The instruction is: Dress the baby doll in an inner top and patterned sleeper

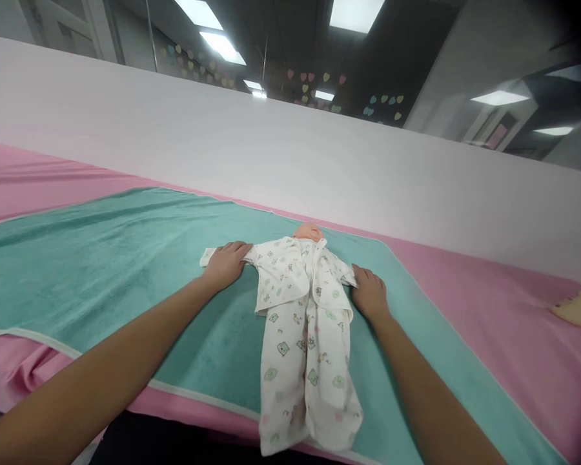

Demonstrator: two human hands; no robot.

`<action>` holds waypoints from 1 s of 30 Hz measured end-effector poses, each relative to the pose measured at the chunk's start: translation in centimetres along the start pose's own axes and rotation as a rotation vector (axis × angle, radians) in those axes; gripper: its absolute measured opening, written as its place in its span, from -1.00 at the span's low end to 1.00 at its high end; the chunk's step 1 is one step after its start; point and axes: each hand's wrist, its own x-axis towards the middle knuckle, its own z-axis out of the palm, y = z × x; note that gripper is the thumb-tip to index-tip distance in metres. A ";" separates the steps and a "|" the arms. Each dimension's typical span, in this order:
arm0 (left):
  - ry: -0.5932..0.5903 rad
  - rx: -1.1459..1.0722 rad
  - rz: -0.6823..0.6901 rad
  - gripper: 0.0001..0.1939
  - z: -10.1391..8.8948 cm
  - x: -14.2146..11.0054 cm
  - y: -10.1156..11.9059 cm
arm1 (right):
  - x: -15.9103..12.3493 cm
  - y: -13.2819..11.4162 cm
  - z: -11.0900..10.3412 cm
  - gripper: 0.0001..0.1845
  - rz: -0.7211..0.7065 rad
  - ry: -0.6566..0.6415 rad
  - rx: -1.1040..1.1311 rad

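Left hand [226, 265] open flat on white bear-print cotton sleepsuit [290, 336], right hand [370, 294] open at its 3 o'clock cuff [348, 278]; I log long axis 12-to-6.

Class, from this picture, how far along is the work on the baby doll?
Done: the baby doll lies on a teal towel, wearing a printed white jacket and trousers. In hand: the left hand presses the jacket's sleeve; the right hand touches the other cuff. Left: the jacket front gapes, and the towel lies flat, unfolded.
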 end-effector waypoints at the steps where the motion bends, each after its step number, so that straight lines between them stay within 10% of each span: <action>1: -0.001 -0.019 0.024 -0.50 -0.1 -0.1 0.2 | 0.0 -0.3 -0.2 -0.41 -0.009 0.013 0.034; 9: 0.046 -0.368 0.223 -0.74 -5.7 -7.8 9.1 | -8.2 -6.8 -8.0 -0.55 -0.109 0.055 0.662; 16: 0.169 -0.158 0.631 -0.63 -6.3 -17.3 16.4 | -20.7 -8.0 -9.1 -0.28 -0.549 0.124 0.390; 30: 0.262 0.058 0.514 -0.79 -5.6 -16.3 16.3 | -18.1 -12.9 -9.5 -0.60 -0.199 0.061 0.449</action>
